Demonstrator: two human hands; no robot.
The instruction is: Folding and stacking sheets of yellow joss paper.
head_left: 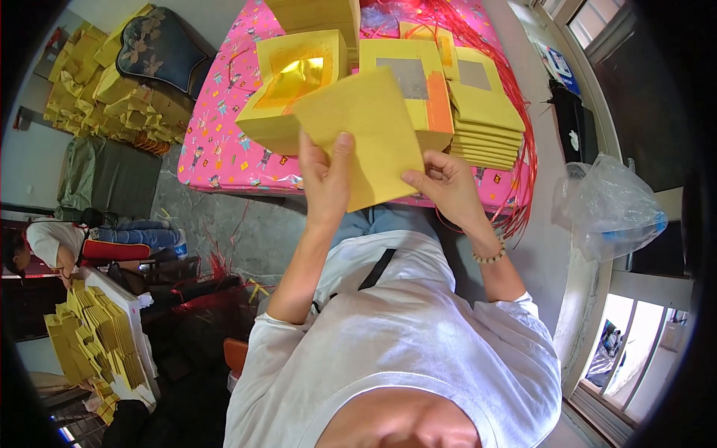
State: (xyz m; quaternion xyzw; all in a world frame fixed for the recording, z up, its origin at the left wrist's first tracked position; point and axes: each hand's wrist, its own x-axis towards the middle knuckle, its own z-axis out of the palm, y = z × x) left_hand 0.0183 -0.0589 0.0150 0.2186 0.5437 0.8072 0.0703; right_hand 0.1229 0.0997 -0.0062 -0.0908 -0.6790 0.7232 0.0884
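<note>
A stack of yellow paper sheets (371, 127) is held up in front of me above the table edge. My left hand (326, 179) grips its lower left side, thumb on top. My right hand (446, 185) pinches the lower right edge; a bead bracelet is on that wrist. Behind the held stack, on the pink patterned table (216, 142), lie a pile of yellow sheets with a gold foil square (293, 82), a pile with a silver square and orange stripe (418, 78), and a thicker pile (485, 119) at the right.
Red strings (515, 97) spread over the table's right side. A clear plastic bag (609, 205) sits at the right near a window. Yellow paper bundles (112, 97) pile up at the far left. Another person (52, 246) sits at left beside more yellow stacks (93, 336).
</note>
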